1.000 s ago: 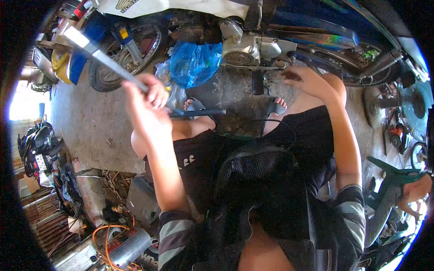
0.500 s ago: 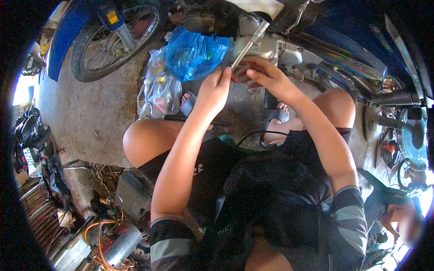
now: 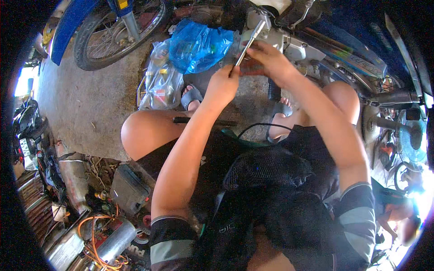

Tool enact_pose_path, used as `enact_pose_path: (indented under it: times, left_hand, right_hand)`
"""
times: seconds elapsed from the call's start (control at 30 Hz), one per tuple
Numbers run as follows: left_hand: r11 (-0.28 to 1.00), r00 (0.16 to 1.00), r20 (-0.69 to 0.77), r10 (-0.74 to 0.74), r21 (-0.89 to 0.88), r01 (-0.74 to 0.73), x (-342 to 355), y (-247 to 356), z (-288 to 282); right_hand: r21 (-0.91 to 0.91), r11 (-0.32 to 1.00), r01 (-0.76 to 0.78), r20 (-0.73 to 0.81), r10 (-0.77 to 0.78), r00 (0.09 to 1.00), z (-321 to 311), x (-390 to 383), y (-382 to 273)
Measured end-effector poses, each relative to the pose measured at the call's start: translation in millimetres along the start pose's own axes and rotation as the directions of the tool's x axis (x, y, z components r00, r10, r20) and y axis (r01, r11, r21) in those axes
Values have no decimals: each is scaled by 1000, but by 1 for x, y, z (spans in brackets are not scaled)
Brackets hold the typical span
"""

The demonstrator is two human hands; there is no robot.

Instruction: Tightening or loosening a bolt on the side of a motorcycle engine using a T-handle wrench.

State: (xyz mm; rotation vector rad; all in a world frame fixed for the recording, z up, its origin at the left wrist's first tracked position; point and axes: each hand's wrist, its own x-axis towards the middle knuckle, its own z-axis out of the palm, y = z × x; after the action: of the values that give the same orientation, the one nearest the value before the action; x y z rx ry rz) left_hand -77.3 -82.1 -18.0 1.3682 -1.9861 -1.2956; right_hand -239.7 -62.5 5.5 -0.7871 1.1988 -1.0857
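Observation:
A slender silver metal tool (image 3: 257, 31) slants up from my left hand (image 3: 224, 85), which is closed round its lower end. My right hand (image 3: 273, 63) is at the tool's middle, fingers bent and partly smeared in shade, so their hold is unclear. Behind both hands is the motorcycle's silver engine casing (image 3: 291, 50). Left of them lie a crumpled blue plastic bag (image 3: 194, 45) and a clear bag of small items (image 3: 158, 86). A black bar (image 3: 181, 120) crosses behind my left forearm, by my knee.
A spoked front wheel (image 3: 83, 56) with blue fender stands upper left. At right are a standing fan (image 3: 409, 140) and another person (image 3: 389, 212), low down. Left are a parked motorbike (image 3: 29, 135) and, below, a steel cylinder (image 3: 117, 237) with orange hose.
The tool moved from upper left to centre, before the engine. My left hand came inward with it; my right hand reached up to it, then shifted slightly higher.

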Motion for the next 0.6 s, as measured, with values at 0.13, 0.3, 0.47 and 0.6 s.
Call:
enact_pose_path:
  times: [0.13,0.3,0.47,0.6]
  left_hand:
    - [1000,999,45,6,-19,-5,0,10,3]
    - [999,995,95,-30,29,27,-6,19,3]
    - [997,990,-122,76,-25,-80,-5,14,-2]
    - [985,970,-168,173,35,-170,4,11,-5]
  right_hand:
    - [-56,996,-64,-51,61,997,-7,9,-11]
    - [-39,997,-64,-64,61,996,-2,22,-5]
    - [-1,1000,3,-120,-3,993,7,33,-6]
    - [60,998,-15,-144,24,989,7,34,-4]
